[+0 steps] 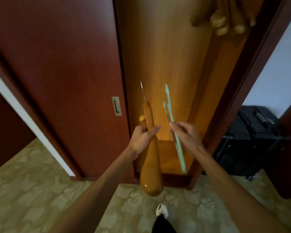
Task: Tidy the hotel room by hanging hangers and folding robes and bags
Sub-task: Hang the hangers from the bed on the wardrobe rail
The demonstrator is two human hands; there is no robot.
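My left hand (144,137) grips a thick wooden hanger (150,167) seen edge-on, its metal hook pointing up and its wide end hanging down toward the floor. My right hand (186,134) pinches a thin pale green plastic hanger (178,145), also edge-on, held upright beside the wooden one. Both are in front of the open wardrobe (166,64), whose inside is light orange wood. Several wooden hangers (225,17) hang at the top right of the wardrobe.
A dark red sliding wardrobe door (65,64) with a small metal recessed handle (116,106) stands at the left. A black suitcase (249,137) sits on the floor at the right. Patterned green carpet (40,190) covers the floor; my shoe (162,211) shows at the bottom.
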